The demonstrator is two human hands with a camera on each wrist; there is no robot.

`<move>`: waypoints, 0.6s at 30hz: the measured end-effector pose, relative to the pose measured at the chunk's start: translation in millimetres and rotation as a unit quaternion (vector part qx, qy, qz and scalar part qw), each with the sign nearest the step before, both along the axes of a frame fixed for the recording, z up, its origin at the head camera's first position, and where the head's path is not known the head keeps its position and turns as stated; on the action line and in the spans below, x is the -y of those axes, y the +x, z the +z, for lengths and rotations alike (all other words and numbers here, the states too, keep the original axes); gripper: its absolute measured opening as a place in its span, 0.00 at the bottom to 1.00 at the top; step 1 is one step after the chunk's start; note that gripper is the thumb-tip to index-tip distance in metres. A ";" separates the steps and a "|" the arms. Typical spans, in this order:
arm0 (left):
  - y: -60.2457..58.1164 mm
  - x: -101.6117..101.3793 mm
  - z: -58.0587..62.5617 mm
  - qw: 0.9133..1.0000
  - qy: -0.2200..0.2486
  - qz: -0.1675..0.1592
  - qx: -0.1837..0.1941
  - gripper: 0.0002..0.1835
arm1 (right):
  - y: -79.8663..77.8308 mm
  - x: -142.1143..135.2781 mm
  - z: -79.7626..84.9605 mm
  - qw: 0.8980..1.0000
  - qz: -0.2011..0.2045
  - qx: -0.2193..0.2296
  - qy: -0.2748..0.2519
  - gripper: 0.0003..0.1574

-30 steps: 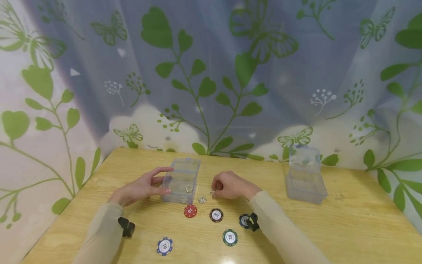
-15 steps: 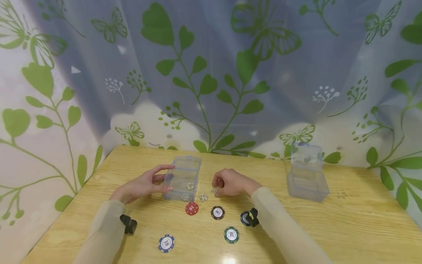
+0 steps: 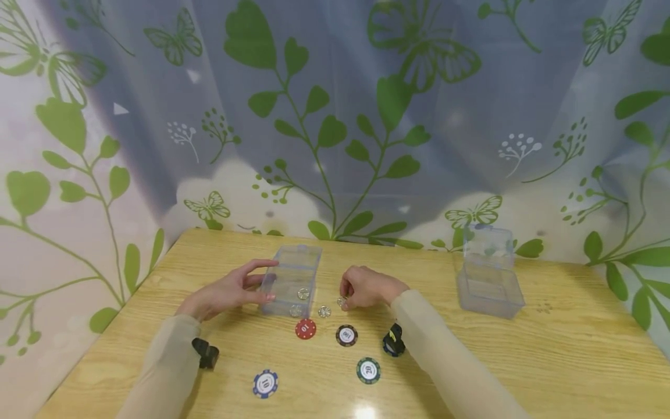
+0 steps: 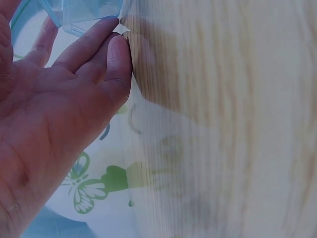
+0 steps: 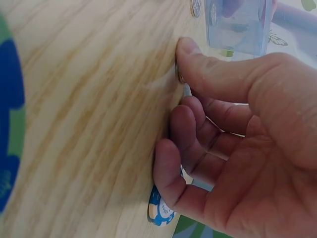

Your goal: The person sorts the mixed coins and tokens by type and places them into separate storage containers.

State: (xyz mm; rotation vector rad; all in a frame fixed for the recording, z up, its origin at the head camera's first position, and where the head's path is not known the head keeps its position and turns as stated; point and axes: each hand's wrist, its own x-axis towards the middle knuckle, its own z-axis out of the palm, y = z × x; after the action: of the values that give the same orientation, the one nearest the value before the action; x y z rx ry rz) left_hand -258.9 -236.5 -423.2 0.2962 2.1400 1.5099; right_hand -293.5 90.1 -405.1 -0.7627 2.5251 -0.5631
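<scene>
Wooden desk (image 3: 586, 361), coin (image 3: 341, 301) pinched

Chips (image 3: 266, 383) lie nearest; beyond, the right hand (image 3: 370, 288) grips that coin between its fingers, near a clear box (image 3: 289, 278); the left hand (image 3: 226, 295), fingers straight, touches the box's side, probably to steady it

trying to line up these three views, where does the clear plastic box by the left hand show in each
Head: clear plastic box just left of centre, touching the left hand.
Left wrist: clear plastic box top left, cut off by the top edge.
Right wrist: clear plastic box upper right, above the right hand.
Shared landmark: wooden tabletop.
</scene>
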 end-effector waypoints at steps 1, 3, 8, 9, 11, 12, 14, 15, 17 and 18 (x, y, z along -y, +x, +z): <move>0.0 -0.2 -0.2 1.000 0.000 0.001 0.000 0.46 | -0.1 0.0 0.1 1.000 0.002 -0.002 0.001 0.08; 0.3 -0.8 -0.2 1.000 -0.001 0.000 -0.002 0.46 | -0.1 -0.1 -0.3 1.000 0.005 -0.006 0.003 0.08; 1.8 -1.8 1.4 1.000 0.004 -0.001 0.001 0.46 | 0.1 -1.6 -1.4 1.000 0.006 -0.005 0.003 0.07; 1.8 -1.7 1.7 1.000 0.007 0.000 0.003 0.46 | 0.1 -1.8 -1.9 1.000 0.007 -0.004 0.001 0.06; 1.7 -1.5 2.3 1.000 0.007 -0.004 0.000 0.46 | 0.0 -2.1 -2.7 1.000 0.010 -0.003 -0.002 0.05; 1.5 -1.3 2.2 1.000 0.006 -0.005 -0.001 0.46 | 0.1 -2.3 -3.1 1.000 0.011 -0.002 -0.004 0.05; 1.3 -0.8 2.2 1.000 0.004 -0.004 -0.002 0.46 | 0.3 -2.5 -4.2 1.000 0.011 -0.002 -0.008 0.05; 1.3 -0.6 2.1 1.000 0.005 -0.004 -0.001 0.46 | 0.5 -2.7 -4.7 1.000 0.011 -0.004 -0.013 0.06; 1.5 -0.2 1.6 1.000 0.004 -0.001 0.001 0.47 | 1.0 -2.6 -6.2 1.000 0.012 -0.011 -0.023 0.08; 1.7 0.0 1.4 1.000 0.005 0.000 0.002 0.47 | 1.3 -2.6 -7.0 0.999 0.013 -0.016 -0.030 0.09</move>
State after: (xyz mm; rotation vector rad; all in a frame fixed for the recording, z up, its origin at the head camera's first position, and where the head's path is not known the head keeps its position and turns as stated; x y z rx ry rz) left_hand -257.2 -236.6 -421.8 0.2954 2.1295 1.5198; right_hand -292.2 92.7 -412.0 -0.8310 2.5330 -0.6249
